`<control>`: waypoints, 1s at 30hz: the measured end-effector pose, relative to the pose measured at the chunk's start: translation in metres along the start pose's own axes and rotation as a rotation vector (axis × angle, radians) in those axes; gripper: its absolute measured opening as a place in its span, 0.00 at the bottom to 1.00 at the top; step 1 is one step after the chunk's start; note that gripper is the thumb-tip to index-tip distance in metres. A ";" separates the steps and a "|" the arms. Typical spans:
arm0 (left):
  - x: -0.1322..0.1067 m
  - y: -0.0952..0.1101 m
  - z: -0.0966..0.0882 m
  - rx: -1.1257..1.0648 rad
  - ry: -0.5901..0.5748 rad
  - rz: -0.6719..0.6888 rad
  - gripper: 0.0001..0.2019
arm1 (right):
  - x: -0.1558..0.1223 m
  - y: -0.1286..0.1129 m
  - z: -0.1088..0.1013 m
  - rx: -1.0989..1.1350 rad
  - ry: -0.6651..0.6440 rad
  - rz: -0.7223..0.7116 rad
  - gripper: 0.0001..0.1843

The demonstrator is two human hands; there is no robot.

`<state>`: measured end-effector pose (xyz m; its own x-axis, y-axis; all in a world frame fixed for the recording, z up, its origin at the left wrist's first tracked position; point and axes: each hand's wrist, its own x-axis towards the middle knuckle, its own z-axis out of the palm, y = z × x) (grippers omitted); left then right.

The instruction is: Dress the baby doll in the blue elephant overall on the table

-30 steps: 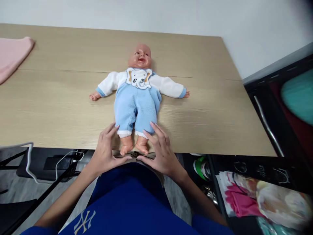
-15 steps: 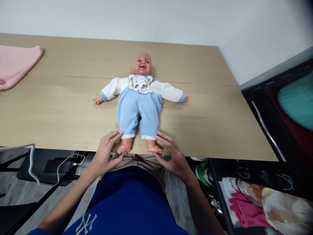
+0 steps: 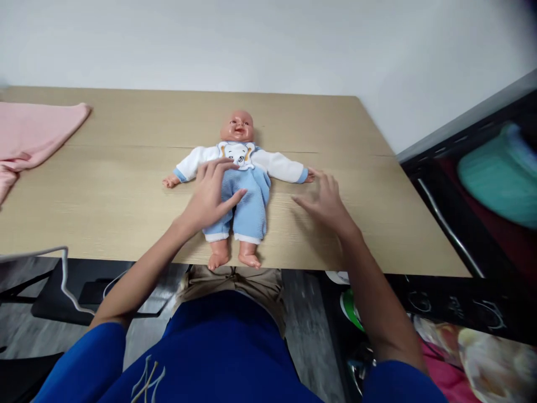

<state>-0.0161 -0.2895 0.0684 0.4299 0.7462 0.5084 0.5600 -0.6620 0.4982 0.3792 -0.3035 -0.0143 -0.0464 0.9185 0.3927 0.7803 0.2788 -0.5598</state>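
Observation:
A baby doll (image 3: pixel 250 210) in a white-sleeved top and light blue trousers lies on its back, arms spread, feet at the near table edge. My left hand (image 3: pixel 210 196) is over the doll's belly with thumb and fingers apart; it covers part of the elephant face on the bib. Whether it touches the cloth I cannot tell. Near the doll's small hand on the right is my right hand (image 3: pixel 325 201), its thumb and fingers apart and slightly blurred. Its fingertips overlap that small hand in view; contact is unclear.
The doll rests on a wooden table (image 3: pixel 126 196). A pink cloth (image 3: pixel 37 131) lies at the left. On the right stands a dark rack (image 3: pixel 444 184) with a teal container (image 3: pixel 499 176). A white cable (image 3: pixel 65 280) hangs below the table's left front edge.
Both my hands have left the doll's lower legs and moved up, the left to its belly, the right out to its small hand. The doll's legs now lie closer together. The view has shifted slightly.

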 end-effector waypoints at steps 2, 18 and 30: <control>0.042 -0.017 0.017 0.031 -0.073 0.021 0.29 | 0.030 0.020 0.013 0.011 -0.037 0.007 0.53; 0.135 -0.049 0.090 0.187 -0.278 0.100 0.31 | 0.070 -0.064 0.025 0.393 0.215 -0.075 0.49; 0.126 -0.090 0.072 -0.541 0.060 -0.195 0.27 | 0.046 -0.035 0.091 0.316 -0.091 -0.123 0.25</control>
<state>0.0391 -0.1307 0.0369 0.3048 0.8634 0.4021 0.1765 -0.4660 0.8670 0.2935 -0.2455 -0.0430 -0.1945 0.8900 0.4124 0.5349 0.4486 -0.7159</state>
